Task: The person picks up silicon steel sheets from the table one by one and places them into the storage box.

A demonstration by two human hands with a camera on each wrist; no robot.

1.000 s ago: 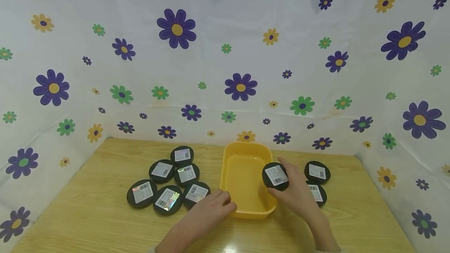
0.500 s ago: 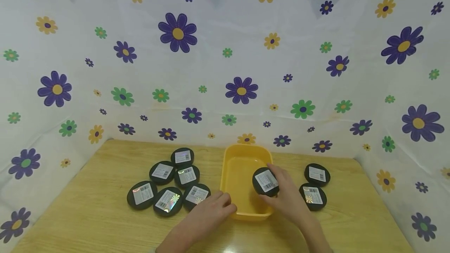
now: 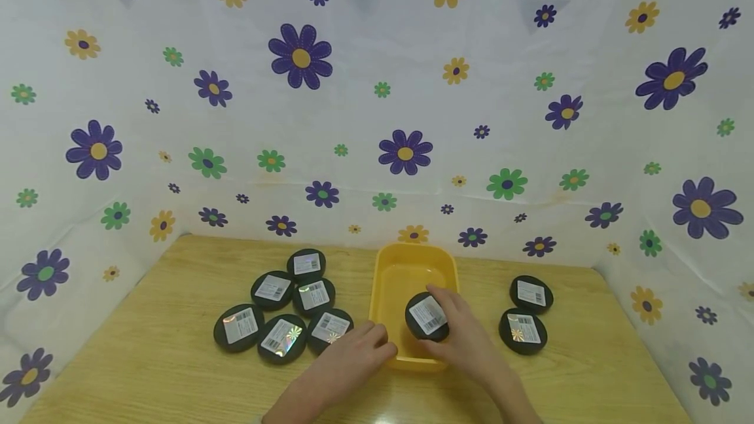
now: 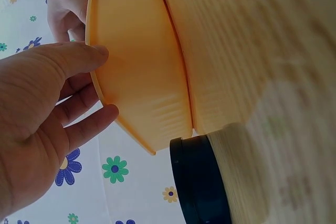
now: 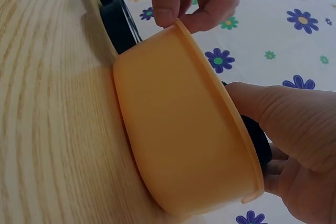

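A round black tub (image 3: 427, 316) with a white barcode label is gripped by my right hand (image 3: 465, 342), thumb and fingers around its side. It hangs over the front half of a yellow plastic basin (image 3: 393, 280). In the right wrist view the basin's wall (image 5: 173, 124) hides most of the tub. My left hand (image 3: 355, 353) holds the basin's near left corner. In the left wrist view, the thumb of my left hand (image 4: 37, 108) lies against the basin's outer wall (image 4: 139, 61), with fingers at the rim.
Several similar black tubs (image 3: 235, 327) lie label up in a cluster left of the basin. Two more tubs (image 3: 523, 330) sit to the right, touching or nearly so. A white flowered cloth (image 3: 347, 110) stands behind the wooden table (image 3: 147, 345).
My right hand has carried the black tub left and nearer, from the basin's right rim to over its middle front. My left hand has stayed at the corner.
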